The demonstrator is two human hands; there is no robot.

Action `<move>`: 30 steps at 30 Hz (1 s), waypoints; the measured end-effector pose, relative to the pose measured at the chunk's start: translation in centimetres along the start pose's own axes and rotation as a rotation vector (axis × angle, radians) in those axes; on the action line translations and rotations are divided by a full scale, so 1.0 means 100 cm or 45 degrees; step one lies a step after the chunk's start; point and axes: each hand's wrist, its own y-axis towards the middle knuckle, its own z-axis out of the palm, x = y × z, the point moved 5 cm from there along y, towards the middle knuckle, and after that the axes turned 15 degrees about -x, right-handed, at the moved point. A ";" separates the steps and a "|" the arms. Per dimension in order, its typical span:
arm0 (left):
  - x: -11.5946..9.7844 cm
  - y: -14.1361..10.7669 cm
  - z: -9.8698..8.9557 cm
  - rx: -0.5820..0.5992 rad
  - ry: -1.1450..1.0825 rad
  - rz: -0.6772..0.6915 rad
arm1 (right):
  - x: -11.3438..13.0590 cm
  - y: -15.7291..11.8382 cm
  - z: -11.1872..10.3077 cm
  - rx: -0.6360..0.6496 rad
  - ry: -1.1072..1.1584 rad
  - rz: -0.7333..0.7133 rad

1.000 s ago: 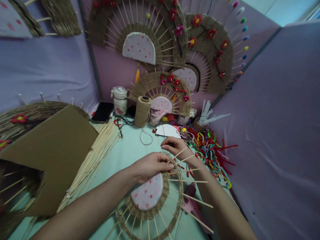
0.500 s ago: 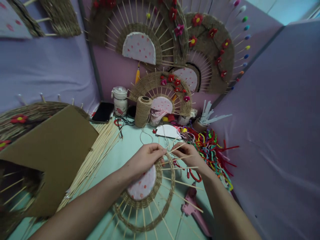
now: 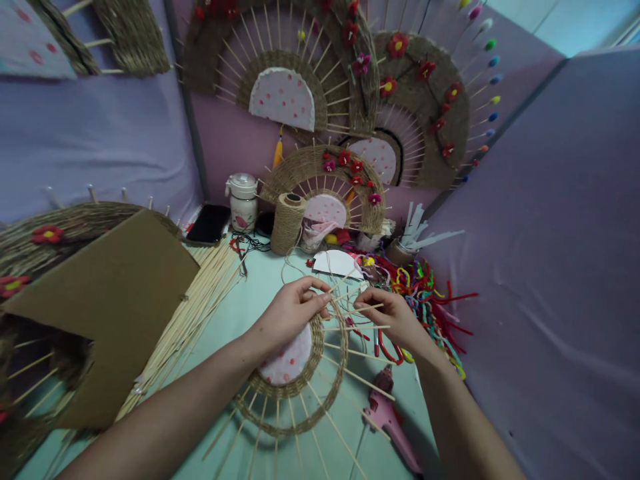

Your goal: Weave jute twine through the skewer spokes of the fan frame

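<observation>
My left hand (image 3: 295,310) pinches the upper end of a half-round woven fan piece (image 3: 316,350), which has a pink-spotted white centre and thin sticks fanning out towards the right and bottom. A ring of woven cord (image 3: 336,393) runs through the sticks, apart from the inner weave. To the right, my right hand (image 3: 383,312) has its thumb and fingers pressed together near the upper stick ends; what it holds, thin cord perhaps, is too small to make out. Loose cord loops lie just beyond both hands.
A pink glue gun (image 3: 390,423) and red-handled scissors (image 3: 387,350) lie at the right. Behind stand a twine spool (image 3: 289,223), a lidded jar (image 3: 243,203) and finished fans (image 3: 295,160). Sticks (image 3: 185,313) and cardboard (image 3: 107,300) are left; coloured pipe cleaners (image 3: 430,300) lie right.
My right hand has moved a little right, away from my left hand. The fan piece has tilted slightly, its lower edge now higher. My left hand keeps its grip.
</observation>
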 end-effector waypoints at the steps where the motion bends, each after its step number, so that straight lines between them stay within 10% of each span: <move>1: 0.000 0.000 0.000 -0.004 0.004 0.007 | 0.001 -0.001 0.001 0.015 0.016 0.017; 30: -0.002 0.004 -0.007 -0.051 0.115 0.130 | 0.029 0.001 -0.023 -0.202 0.083 -0.175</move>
